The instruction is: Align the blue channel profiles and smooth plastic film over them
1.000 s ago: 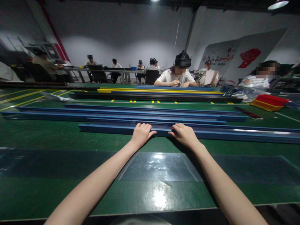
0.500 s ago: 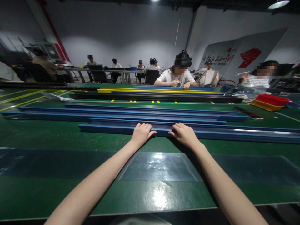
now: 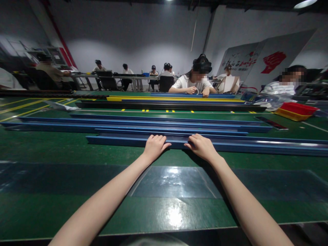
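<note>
Two-handed hold on a long blue channel (image 3: pixel 120 140), head view. The channel lies crosswise on the green table (image 3: pixel 64 150), its L end visible, its R end running out of frame. L hand (image 3: pixel 154 147) & R hand (image 3: pixel 201 147) both grip its near wall: fingers curled over the top edge, thumbs on the front side, pointing inward w/ a short gap btwn them. Just behind sits a shorter blue strip (image 3: pixel 230 133); whether it touches the held piece is hard to tell at this low angle. Farther back, more blue channels (image 3: pixel 64 125) lie roughly parallel, then a black strip (image 3: pixel 174 106) & a yellow strip (image 3: pixel 174 98). Foreground: clear sheet (image 3: pixel 174 186), flat, under the forearms, w/ bright glare. At R: dark flat slab (image 3: pixel 271 123) near the channel ends & red tray (image 3: pixel 298 108) beyond. Across the table, a co-worker (image 3: pixel 188 83) in white leans over another blue piece (image 3: pixel 164 95).
</note>
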### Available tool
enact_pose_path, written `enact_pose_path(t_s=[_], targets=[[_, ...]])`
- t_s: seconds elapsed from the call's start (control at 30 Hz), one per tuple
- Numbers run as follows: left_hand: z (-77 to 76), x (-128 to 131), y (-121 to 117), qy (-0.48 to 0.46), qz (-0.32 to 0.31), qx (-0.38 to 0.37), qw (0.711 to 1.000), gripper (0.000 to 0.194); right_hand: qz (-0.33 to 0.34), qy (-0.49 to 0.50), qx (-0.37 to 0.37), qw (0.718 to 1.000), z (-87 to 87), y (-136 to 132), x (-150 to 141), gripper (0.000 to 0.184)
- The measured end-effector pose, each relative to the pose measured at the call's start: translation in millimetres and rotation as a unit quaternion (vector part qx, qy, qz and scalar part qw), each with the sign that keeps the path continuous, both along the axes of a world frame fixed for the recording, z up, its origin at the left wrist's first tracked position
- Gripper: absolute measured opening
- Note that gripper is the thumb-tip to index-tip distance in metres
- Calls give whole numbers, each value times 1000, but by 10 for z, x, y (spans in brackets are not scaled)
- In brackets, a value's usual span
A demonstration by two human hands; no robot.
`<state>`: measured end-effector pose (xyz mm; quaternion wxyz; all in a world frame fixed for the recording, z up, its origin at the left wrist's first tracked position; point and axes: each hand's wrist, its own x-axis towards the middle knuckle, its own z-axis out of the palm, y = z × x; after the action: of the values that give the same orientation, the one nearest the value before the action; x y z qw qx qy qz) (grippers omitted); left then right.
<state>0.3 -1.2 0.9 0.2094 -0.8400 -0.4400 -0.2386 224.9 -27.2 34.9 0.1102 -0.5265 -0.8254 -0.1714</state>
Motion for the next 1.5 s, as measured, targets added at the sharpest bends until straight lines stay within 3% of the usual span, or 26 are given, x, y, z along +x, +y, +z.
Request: enact_pose_path(t_s=[1.5], targets=[[0, 1, 5, 4, 7, -18, 1000, 39, 28, 15, -52, 998, -42, 25, 18, 34]])
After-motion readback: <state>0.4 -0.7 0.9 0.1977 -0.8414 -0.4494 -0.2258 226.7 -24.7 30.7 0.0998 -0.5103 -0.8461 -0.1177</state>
